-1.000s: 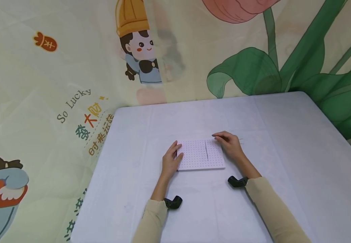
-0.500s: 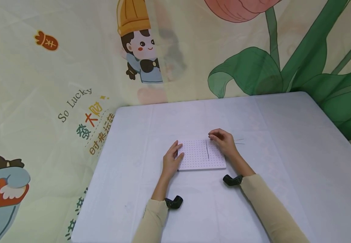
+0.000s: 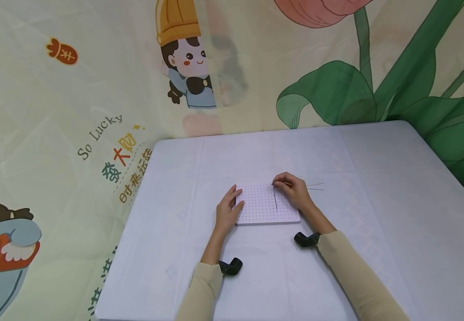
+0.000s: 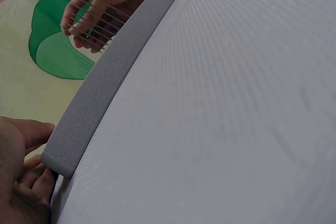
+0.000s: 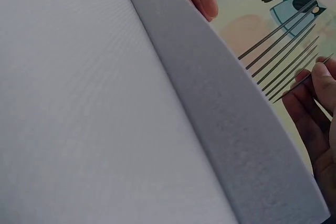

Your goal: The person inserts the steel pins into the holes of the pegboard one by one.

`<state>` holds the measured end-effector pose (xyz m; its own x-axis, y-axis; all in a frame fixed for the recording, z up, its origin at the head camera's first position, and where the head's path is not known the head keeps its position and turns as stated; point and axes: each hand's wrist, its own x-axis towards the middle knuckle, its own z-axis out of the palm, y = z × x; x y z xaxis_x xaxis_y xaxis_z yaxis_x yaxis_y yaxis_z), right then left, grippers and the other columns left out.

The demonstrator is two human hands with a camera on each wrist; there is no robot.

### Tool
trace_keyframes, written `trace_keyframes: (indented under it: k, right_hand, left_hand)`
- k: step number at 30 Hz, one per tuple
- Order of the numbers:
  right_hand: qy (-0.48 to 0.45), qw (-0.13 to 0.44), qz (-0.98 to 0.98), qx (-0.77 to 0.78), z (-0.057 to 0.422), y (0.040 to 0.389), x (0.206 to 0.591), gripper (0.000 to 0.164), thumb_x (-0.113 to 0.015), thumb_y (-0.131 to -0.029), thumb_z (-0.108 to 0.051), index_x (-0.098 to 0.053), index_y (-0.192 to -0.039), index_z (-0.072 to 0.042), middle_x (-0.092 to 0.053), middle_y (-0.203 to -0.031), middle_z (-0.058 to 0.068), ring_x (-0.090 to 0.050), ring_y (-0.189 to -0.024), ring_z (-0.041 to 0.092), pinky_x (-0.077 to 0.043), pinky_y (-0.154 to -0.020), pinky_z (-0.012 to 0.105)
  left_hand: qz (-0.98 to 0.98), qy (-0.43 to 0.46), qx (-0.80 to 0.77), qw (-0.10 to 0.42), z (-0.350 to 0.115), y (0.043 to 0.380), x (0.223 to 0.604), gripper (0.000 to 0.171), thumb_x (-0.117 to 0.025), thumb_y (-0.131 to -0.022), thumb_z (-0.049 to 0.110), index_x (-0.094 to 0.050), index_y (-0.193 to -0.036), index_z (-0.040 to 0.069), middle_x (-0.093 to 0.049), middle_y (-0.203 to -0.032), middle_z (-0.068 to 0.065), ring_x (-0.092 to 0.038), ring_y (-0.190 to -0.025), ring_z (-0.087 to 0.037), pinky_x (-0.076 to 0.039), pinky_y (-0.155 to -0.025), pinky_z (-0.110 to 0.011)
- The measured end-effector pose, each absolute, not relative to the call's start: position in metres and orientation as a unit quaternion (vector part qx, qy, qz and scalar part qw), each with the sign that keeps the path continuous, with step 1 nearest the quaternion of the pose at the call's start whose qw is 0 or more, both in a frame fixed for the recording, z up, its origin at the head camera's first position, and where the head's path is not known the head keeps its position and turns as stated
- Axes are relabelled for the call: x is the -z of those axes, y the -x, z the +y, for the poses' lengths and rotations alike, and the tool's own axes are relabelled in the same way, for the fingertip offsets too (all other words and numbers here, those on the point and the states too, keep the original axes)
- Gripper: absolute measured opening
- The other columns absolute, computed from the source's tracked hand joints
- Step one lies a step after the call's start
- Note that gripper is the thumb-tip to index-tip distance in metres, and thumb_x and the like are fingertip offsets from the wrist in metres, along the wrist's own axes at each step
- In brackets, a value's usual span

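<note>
A white pegboard point(image 3: 252, 209) dotted with small holes lies on the table. A row of several thin dark metal pins point(image 3: 276, 200) stands in it, right of its middle; in the right wrist view these upright pins point(image 5: 278, 38) taper at the top. My left hand point(image 3: 227, 210) grips the board's left edge, the thumb near the front and the fingers further back. Above the far end of the row, my right hand point(image 3: 293, 189) pinches another pin point(image 5: 302, 81) between thumb and fingers. That pin is tilted, its lower tip close to the board's surface; whether it touches cannot be told.
Two loose thin pins point(image 3: 315, 189) lie on the white tabletop point(image 3: 336, 276) to the right of the board, partly behind the right hand. A patterned cloth backdrop point(image 3: 248, 89) hangs behind the table. Black wrist cameras point(image 3: 230, 266) sit on both forearms.
My right hand has moved left from beyond the board's back right corner to the far end of the pin row, then slightly down. The left hand and the board stay in place.
</note>
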<state>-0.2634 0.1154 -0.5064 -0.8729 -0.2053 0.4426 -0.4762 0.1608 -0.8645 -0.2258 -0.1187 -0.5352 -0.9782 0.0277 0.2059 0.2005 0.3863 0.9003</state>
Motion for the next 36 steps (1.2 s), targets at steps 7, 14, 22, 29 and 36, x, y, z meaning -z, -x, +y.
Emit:
trace_keyframes:
  k: [7,14,22,29,36]
  right_hand:
    - [-0.229,0.116,-0.775,-0.578,0.119,0.273,0.527,0.011,-0.057,-0.085,-0.011,-0.062,-0.094,-0.008,-0.066,-0.087,0.007,-0.061,-0.083,0.015,-0.050,-0.075,0.012]
    - [-0.217,0.117,-0.797,-0.551,0.119,0.272,0.528,0.011,-0.056,-0.086,-0.017,-0.061,-0.094,-0.011,-0.066,-0.087,0.002,-0.060,-0.084,0.006,-0.050,-0.075,0.013]
    - [-0.211,0.122,-0.810,-0.533,0.121,0.272,0.528,0.012,-0.056,-0.087,-0.018,-0.062,-0.094,-0.010,-0.066,-0.087,0.002,-0.061,-0.084,0.009,-0.051,-0.075,0.015]
    - [-0.214,0.127,-0.820,-0.516,0.120,0.272,0.529,0.012,-0.056,-0.086,-0.020,-0.063,-0.092,-0.012,-0.066,-0.085,0.000,-0.062,-0.083,0.011,-0.052,-0.073,0.019]
    - [-0.214,0.136,-0.821,-0.512,0.119,0.273,0.530,0.012,-0.058,-0.086,-0.021,-0.064,-0.091,-0.012,-0.067,-0.085,0.000,-0.063,-0.082,0.013,-0.053,-0.071,0.022]
  left_hand:
    - [-0.830,0.073,0.547,0.081,-0.119,0.225,0.535,0.036,-0.061,-0.083,0.006,-0.057,-0.119,0.007,-0.038,-0.140,-0.003,-0.038,-0.126,-0.016,-0.036,-0.099,-0.021]
    - [-0.827,0.081,0.549,0.087,-0.118,0.226,0.536,0.036,-0.061,-0.083,0.004,-0.057,-0.118,0.005,-0.038,-0.140,-0.005,-0.039,-0.126,-0.019,-0.037,-0.099,-0.023]
    - [-0.826,0.077,0.552,0.082,-0.117,0.226,0.536,0.036,-0.061,-0.083,0.004,-0.057,-0.118,0.006,-0.038,-0.140,-0.006,-0.038,-0.126,-0.019,-0.037,-0.100,-0.023]
    - [-0.833,0.073,0.542,0.079,-0.117,0.226,0.536,0.036,-0.061,-0.083,0.006,-0.057,-0.119,0.007,-0.038,-0.140,-0.005,-0.038,-0.126,-0.017,-0.036,-0.100,-0.022]
    - [-0.833,0.068,0.544,0.074,-0.118,0.225,0.537,0.037,-0.061,-0.083,0.005,-0.056,-0.120,0.007,-0.036,-0.141,-0.005,-0.038,-0.126,-0.016,-0.036,-0.100,-0.021]
